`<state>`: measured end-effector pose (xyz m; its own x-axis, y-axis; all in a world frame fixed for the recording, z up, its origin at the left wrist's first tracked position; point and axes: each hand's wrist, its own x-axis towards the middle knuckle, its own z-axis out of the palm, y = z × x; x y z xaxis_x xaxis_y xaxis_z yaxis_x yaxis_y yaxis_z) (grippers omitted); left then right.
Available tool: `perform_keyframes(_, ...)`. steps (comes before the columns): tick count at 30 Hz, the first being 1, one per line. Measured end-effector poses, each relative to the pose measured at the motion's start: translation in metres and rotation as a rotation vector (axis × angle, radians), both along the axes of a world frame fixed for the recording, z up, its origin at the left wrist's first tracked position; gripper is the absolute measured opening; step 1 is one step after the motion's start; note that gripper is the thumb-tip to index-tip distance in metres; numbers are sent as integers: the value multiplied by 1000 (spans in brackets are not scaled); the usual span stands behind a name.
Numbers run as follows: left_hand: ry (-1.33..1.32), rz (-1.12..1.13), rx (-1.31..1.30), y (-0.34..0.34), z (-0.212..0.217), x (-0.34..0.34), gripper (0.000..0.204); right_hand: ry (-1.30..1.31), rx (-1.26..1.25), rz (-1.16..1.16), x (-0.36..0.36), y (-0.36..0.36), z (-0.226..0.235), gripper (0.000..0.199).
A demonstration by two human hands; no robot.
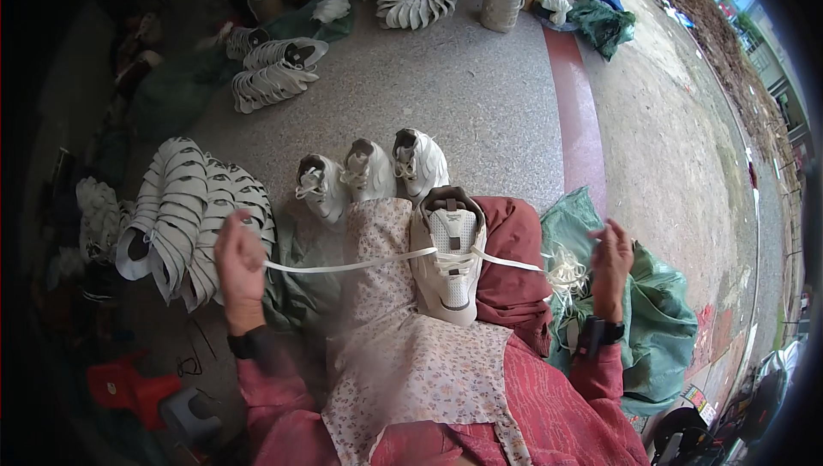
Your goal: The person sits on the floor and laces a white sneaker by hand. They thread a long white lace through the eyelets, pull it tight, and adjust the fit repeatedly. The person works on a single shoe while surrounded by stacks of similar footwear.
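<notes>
The speckled concrete floor (480, 97) spreads out beyond the white shoe (449, 253), which is the landmark here. A floral apron (403, 354) covers the person's lap and runs under the shoe's left side, while a dark red cloth (513, 270) bunches just right of the shoe. Farther right of the shoe lies a green sack (664, 320). Well to the left of the shoe, stacks of white shoe uppers (184, 217) lean together on the floor. Just beyond the shoe's far end stand three finished white shoes (370, 173) in a row.

The white shoe rests on the lap, sole down. A flat white lace (343, 266) passes through it and stretches taut to both sides.

The left hand (240, 264), well to the left of the shoe, has its fingers curled shut around the lace end. The right hand (610, 260), to the right of the shoe, is raised with fingers loosely bent; the lace runs toward it, but whether the fingers pinch the lace cannot be told. A loose bundle of white laces (566, 276) lies between the shoe and the right hand.
</notes>
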<state>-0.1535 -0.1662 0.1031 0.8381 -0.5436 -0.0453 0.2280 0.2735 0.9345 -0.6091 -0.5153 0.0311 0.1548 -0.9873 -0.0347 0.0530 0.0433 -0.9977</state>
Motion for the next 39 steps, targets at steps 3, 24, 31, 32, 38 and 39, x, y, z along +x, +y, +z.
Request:
perform_keyframes(3,-161,-305,397,-61,-4,-50,26,150,-69,334,60,40,22,13)
perform_keyframes(24,-721,-465,368,-135,-58,-125,11,701,-874,614,151,82,14,8)
perform_keyframes(31,-597,-639,375,-135,-59,-113,8,389,-212,642,145,86,-4,9)
perform_keyframes(32,-682,-626,373,-137,-60,-113,8,398,-229,631,146,87,-5,10)
perform_keyframes(38,-1082,-545,345,-162,-73,-105,13,504,-593,838,144,76,11,9)
perform_keyframes(39,-1015,-620,385,-166,-77,-100,15,521,-658,869,144,73,17,10)
